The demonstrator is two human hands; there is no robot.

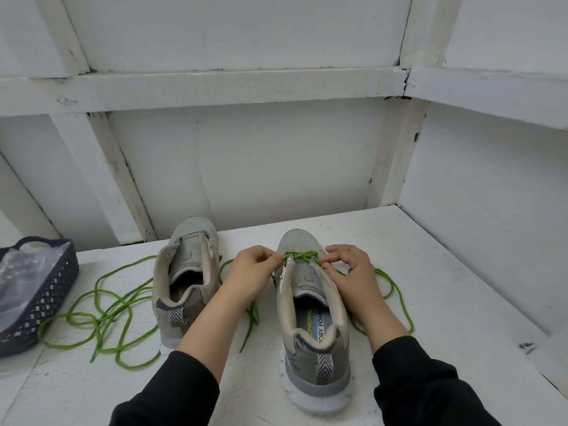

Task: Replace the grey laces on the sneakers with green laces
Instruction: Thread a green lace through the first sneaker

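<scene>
Left hand [249,272] and right hand [353,269], fingers curled, each pinching the green lace [299,256] crossed at the toe-end eyelets of the right sneaker [310,318]; unlaced left sneaker [187,278] just beside; second green lace [101,315] loose at left; dark basket [46,302] at the left edge of the table [461,287]; wall [276,164] close behind the toes.

One head-worn wide-angle view, looking forward and down from just above the person's forearms. Close range: dark sleeves [424,388] enter at the bottom edge; left hand [250,272] and right hand [352,267] meet mid-frame on the green lace [299,256] of a sneaker [310,321]. White table [445,287] fills the lower half, white wall [246,164] the upper; basket [46,305] cut by left edge.
</scene>
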